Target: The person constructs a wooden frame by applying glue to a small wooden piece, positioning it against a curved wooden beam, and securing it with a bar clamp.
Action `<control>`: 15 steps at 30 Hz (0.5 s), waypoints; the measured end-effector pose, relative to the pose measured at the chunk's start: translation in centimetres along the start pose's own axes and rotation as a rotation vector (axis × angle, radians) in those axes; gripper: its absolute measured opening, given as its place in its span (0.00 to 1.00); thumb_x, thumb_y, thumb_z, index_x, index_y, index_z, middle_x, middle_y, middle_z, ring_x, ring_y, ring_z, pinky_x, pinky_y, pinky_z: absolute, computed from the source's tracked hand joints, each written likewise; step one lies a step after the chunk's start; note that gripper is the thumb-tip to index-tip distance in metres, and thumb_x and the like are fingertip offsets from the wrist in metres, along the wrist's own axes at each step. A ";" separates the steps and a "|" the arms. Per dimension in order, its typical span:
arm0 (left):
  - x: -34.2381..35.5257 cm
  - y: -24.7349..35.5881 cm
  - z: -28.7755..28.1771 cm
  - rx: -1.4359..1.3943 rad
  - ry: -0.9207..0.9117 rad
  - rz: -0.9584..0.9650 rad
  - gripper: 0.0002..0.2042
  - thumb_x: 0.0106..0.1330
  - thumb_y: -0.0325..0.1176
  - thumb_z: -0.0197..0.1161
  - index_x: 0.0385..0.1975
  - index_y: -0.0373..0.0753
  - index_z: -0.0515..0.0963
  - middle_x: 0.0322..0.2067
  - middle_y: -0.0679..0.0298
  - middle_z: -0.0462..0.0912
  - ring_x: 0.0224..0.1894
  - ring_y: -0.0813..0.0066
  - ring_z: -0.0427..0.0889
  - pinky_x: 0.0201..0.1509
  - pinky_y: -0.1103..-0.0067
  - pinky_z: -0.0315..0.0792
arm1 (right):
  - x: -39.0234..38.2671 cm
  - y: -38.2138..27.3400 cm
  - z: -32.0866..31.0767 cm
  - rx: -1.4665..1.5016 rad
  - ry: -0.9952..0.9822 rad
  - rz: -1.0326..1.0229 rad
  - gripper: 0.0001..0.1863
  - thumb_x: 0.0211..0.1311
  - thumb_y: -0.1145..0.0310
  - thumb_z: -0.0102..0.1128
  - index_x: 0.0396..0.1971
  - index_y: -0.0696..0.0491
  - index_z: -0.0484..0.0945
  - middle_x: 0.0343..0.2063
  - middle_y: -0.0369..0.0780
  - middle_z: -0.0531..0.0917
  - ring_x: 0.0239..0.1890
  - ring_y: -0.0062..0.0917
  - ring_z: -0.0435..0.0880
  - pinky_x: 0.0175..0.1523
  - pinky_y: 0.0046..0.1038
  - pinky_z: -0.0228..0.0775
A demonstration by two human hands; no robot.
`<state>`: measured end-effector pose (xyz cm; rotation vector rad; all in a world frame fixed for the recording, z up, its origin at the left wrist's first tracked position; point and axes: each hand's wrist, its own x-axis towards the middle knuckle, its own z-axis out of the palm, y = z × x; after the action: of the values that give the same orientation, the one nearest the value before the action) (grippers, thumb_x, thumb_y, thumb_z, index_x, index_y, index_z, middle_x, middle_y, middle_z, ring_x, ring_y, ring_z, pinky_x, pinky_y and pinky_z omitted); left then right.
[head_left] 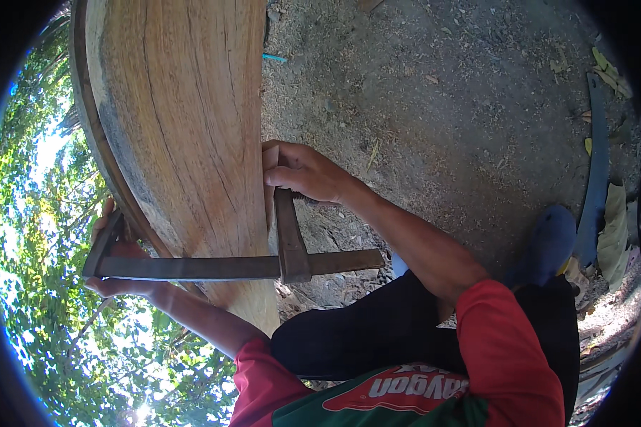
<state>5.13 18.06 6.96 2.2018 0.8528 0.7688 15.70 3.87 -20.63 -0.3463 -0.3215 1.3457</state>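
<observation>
A metal clamp (192, 267) is spanning a wooden slab (181, 121), its long axis running left to right, arms pointing far. The left hand (127, 250) is wrapping its fingers around the left end; the right hand (308, 171) is pinching a wood piece (271, 158) at the slab's right edge.

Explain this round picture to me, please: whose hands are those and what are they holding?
No machine here, just a person working bare-handed. The picture comes from a camera on the person's head, looking down; its wide lens makes straight edges bend. The left hand holds one end of a metal clamp, which reaches across a big wooden board. The right hand pinches a small flat piece at the board's edge. On the ground lie leaves and what looks like a saw blade.
</observation>
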 end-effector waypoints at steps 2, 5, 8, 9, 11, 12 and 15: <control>0.0 0.0 -0.2 -0.010 -0.002 -0.004 0.51 0.59 0.75 0.27 0.51 0.25 0.71 0.51 0.37 0.73 0.54 0.51 0.75 0.63 0.67 0.67 | 0.4 0.2 -0.2 0.029 -0.014 0.027 0.22 0.58 0.66 0.58 0.53 0.56 0.72 0.43 0.40 0.81 0.47 0.24 0.78 0.54 0.27 0.67; 0.3 0.2 -0.1 -0.014 -0.016 -0.006 0.51 0.59 0.75 0.27 0.51 0.25 0.71 0.52 0.36 0.73 0.55 0.51 0.75 0.64 0.66 0.66 | 0.6 0.3 -0.2 0.045 -0.015 0.051 0.21 0.58 0.66 0.57 0.51 0.56 0.73 0.42 0.40 0.81 0.46 0.23 0.78 0.53 0.27 0.67; 0.0 0.2 -0.5 0.006 0.005 -0.008 0.50 0.59 0.75 0.29 0.51 0.24 0.71 0.51 0.35 0.72 0.55 0.50 0.75 0.64 0.66 0.66 | 0.2 -1.0 -0.1 0.004 -0.020 0.085 0.20 0.57 0.66 0.56 0.49 0.58 0.74 0.42 0.40 0.81 0.46 0.24 0.78 0.53 0.27 0.67; 0.1 0.3 -0.5 0.004 0.011 -0.006 0.50 0.59 0.75 0.29 0.51 0.24 0.71 0.51 0.36 0.72 0.55 0.51 0.75 0.64 0.66 0.66 | 0.1 -1.3 -0.1 -0.015 -0.017 0.118 0.20 0.57 0.66 0.56 0.49 0.58 0.74 0.42 0.40 0.81 0.46 0.24 0.78 0.54 0.28 0.67; 0.0 0.2 -0.4 0.005 0.031 0.000 0.50 0.59 0.75 0.29 0.51 0.24 0.71 0.51 0.36 0.73 0.55 0.51 0.75 0.64 0.65 0.66 | 0.1 -1.5 -0.3 -0.037 -0.015 0.148 0.21 0.56 0.65 0.57 0.49 0.58 0.74 0.42 0.41 0.81 0.46 0.25 0.78 0.54 0.28 0.67; 0.0 0.2 -0.3 0.009 0.036 0.000 0.51 0.59 0.75 0.30 0.51 0.24 0.71 0.51 0.36 0.73 0.55 0.51 0.75 0.64 0.65 0.66 | 0.1 -1.3 -0.4 -0.041 -0.014 0.136 0.21 0.56 0.65 0.57 0.49 0.58 0.75 0.42 0.41 0.81 0.46 0.26 0.79 0.55 0.29 0.67; -0.2 0.3 -0.4 0.019 0.057 0.009 0.51 0.58 0.75 0.30 0.51 0.23 0.71 0.51 0.37 0.73 0.54 0.51 0.74 0.63 0.65 0.66 | 0.3 -0.4 -0.3 -0.004 -0.020 0.105 0.23 0.55 0.64 0.58 0.51 0.58 0.74 0.42 0.41 0.81 0.47 0.26 0.78 0.56 0.29 0.67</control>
<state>4.82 17.89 7.39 2.2107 0.8819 0.8347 16.28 4.10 -20.73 -0.3572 -0.3268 1.4520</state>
